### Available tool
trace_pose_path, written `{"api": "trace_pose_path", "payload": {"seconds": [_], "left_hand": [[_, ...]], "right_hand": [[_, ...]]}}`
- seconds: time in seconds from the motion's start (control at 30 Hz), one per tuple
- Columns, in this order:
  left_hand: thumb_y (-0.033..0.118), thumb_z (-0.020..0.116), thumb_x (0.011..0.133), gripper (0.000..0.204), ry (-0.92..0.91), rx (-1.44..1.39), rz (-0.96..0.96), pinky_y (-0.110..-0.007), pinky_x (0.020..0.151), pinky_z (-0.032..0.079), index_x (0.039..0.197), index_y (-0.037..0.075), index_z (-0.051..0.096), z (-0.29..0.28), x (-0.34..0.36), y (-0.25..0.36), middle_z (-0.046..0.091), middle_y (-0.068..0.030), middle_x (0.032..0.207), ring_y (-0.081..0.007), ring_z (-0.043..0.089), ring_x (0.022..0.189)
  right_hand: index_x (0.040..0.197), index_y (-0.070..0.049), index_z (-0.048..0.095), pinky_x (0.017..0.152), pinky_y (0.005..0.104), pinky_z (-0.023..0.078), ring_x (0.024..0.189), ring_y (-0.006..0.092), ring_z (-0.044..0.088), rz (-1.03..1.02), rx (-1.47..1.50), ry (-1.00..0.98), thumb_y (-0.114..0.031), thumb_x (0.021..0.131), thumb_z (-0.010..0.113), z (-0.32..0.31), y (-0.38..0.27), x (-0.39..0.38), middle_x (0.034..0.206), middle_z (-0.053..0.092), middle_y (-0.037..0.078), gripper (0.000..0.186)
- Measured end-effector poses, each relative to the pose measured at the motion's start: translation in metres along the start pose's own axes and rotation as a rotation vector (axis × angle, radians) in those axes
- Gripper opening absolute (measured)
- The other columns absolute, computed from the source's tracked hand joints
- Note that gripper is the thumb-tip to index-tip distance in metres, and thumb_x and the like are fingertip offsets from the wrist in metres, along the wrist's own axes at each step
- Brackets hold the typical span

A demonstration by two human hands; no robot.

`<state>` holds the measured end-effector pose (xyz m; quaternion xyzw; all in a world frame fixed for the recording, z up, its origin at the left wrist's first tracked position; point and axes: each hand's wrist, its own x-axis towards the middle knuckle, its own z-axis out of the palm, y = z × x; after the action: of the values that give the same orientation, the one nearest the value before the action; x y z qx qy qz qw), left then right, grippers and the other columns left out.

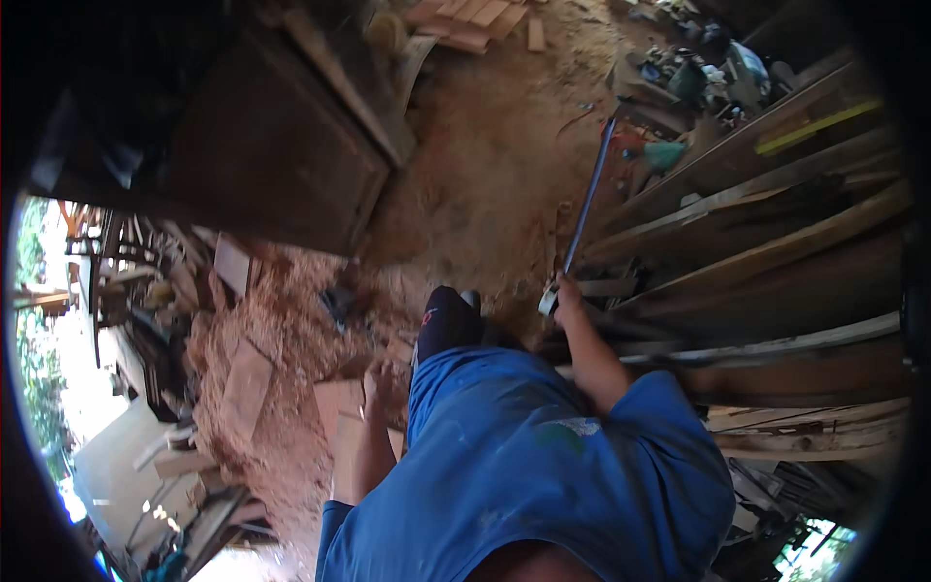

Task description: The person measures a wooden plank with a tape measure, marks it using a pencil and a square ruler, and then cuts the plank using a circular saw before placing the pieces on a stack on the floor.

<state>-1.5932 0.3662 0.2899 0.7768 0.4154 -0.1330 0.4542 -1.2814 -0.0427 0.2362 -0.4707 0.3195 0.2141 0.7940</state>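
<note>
Right grip (569,294) is closed round the tape (588,199), blade stretching ahead — a tilt could buckle it! Left grip (376,383) hangs by a board (336,398) — holding anything? I can't tell.

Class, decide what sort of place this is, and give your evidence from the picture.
Probably a woodworking shop or timber store: reddish shavings or sawdust lie heaped on the left, long boards line the right, and short cut pieces are grouped ahead.
</note>
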Motion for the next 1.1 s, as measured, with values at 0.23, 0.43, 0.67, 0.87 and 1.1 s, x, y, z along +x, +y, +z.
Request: {"api": "trace_pose_path", "payload": {"seconds": [0.23, 0.43, 0.67, 0.87, 1.1], "left_hand": [[0.035, 0.060, 0.094, 0.033, -0.456, 1.165, 0.540, -0.040, 0.068, 0.058, 0.115, 0.010, 0.065, 0.055, 0.125, -0.020, 0.073, -0.0129, 0.091, -0.0276, 0.073, 0.084], [0.034, 0.063, 0.093, 0.030, -0.365, 0.752, 0.146, -0.038, 0.063, 0.056, 0.107, 0.008, 0.068, 0.021, 0.274, 0.088, 0.072, -0.0110, 0.088, -0.0244, 0.071, 0.078], [0.034, 0.066, 0.093, 0.030, -0.138, 0.136, 0.126, -0.035, 0.057, 0.055, 0.097, 0.006, 0.072, 0.023, 0.490, 0.301, 0.072, -0.0088, 0.084, -0.0208, 0.070, 0.072], [0.036, 0.062, 0.097, 0.037, -0.269, -0.084, 0.123, -0.032, 0.057, 0.054, 0.117, 0.005, 0.066, 0.051, 0.618, 0.466, 0.068, -0.0075, 0.085, -0.0180, 0.068, 0.070], [0.037, 0.067, 0.093, 0.035, -0.298, -0.120, -0.076, -0.032, 0.058, 0.052, 0.110, 0.007, 0.072, 0.083, 0.782, 0.565, 0.074, -0.0097, 0.090, -0.0166, 0.071, 0.072]], "right_hand": [[0.095, -0.014, 0.059, 0.052, 0.0388, 0.052, 0.060, 0.0221, 0.061, 0.058, 0.001, 0.171, -0.029, 0.099, 0.061, 0.014, -0.034, 0.042, 0.074, 0.062, 0.005, 0.016], [0.106, -0.013, 0.060, 0.054, 0.0423, 0.052, 0.062, 0.0227, 0.060, 0.152, 0.011, 0.362, -0.031, 0.103, 0.058, 0.091, -0.095, 0.144, 0.081, 0.063, 0.005, 0.018], [0.093, -0.018, 0.065, 0.052, 0.0389, 0.049, 0.059, 0.0196, 0.056, -0.006, 0.219, 0.186, -0.036, 0.101, 0.060, 0.268, -0.219, 0.338, 0.073, 0.058, 0.001, 0.020], [0.090, -0.014, 0.062, 0.051, 0.0387, 0.050, 0.059, 0.0191, 0.057, 0.070, 0.227, 0.112, -0.031, 0.103, 0.055, 0.399, -0.284, 0.471, 0.073, 0.060, 0.003, 0.022], [0.091, -0.012, 0.062, 0.051, 0.0379, 0.049, 0.058, 0.0193, 0.056, 0.086, 0.165, 0.037, -0.026, 0.104, 0.052, 0.545, -0.346, 0.666, 0.073, 0.059, 0.003, 0.022]]}}
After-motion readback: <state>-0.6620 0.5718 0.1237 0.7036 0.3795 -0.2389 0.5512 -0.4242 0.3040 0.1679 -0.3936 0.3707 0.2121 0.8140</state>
